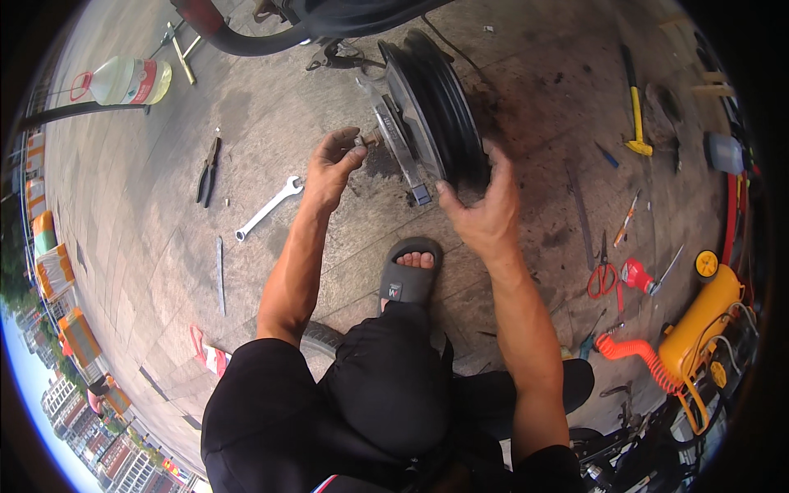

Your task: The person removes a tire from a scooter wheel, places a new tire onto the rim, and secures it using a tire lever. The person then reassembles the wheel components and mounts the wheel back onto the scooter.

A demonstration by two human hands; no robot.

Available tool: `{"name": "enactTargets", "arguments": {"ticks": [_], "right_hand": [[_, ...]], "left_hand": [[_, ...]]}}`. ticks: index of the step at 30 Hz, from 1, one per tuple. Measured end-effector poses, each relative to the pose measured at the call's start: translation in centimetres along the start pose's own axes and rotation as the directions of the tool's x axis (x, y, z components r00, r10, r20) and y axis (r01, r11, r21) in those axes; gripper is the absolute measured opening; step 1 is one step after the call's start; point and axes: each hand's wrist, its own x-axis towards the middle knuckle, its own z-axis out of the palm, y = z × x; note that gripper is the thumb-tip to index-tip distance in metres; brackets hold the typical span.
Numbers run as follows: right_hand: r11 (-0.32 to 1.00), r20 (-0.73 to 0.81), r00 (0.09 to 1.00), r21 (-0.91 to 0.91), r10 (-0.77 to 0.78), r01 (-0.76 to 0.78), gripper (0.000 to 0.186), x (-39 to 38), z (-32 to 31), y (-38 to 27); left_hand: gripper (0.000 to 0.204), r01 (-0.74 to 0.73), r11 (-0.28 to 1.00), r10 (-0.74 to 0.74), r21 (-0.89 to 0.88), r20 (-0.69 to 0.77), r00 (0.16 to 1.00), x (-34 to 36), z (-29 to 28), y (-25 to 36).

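A bare black wheel rim (448, 111) stands upright on the stained paving, just ahead of my foot. A grey metal bar (400, 152) runs along its left side, with a short axle end sticking out to the left. My right hand (486, 204) grips the lower edge of the rim, thumb on the near face and fingers around the far side. At the axle end, my left hand (333, 168) pinches a small metal piece (360, 142) between thumb and fingers. Whether that piece is a nut or the axle's own tip is too small to tell.
Pliers (209, 174), a combination wrench (269, 209) and a flat metal strip (220, 275) lie to the left. On the right are a yellow hammer (638, 123), red-handled scissors (604, 278) and a yellow air tank (699, 320) with an orange coiled hose (637, 352). A vehicle frame (255, 41) overhangs the top.
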Motion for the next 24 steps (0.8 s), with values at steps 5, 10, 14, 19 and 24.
{"name": "enactTargets", "arguments": {"ticks": [5,10,14,19,24], "right_hand": [[1.000,-0.009,1.000,0.007,0.004,-0.004,0.073,-0.1,0.1,0.1],[0.999,-0.009,1.000,0.044,-0.010,0.010,0.073,-0.2,0.1,0.5],[0.999,-0.024,0.999,-0.018,-0.044,0.044,0.078,-0.1,0.2,0.5],[0.989,-0.069,0.990,-0.088,-0.122,0.116,0.100,1.7,0.1,-0.7],[0.978,0.040,0.997,-0.200,-0.059,0.066,0.104,5.8,1.0,-2.0]], "left_hand": [[0.037,0.052,0.998,-0.053,-0.019,-0.027,0.998,-0.5,0.3,0.4],[0.038,0.302,0.952,-0.301,-0.048,0.028,0.953,-0.7,0.5,0.6],[0.041,0.041,0.999,-0.041,0.008,-0.043,0.998,-0.7,1.0,0.7],[0.041,0.139,0.990,-0.139,-0.026,0.036,0.990,-1.0,1.3,1.2],[0.040,0.348,0.933,-0.348,-0.095,0.014,0.937,-0.9,1.7,1.4]]}}
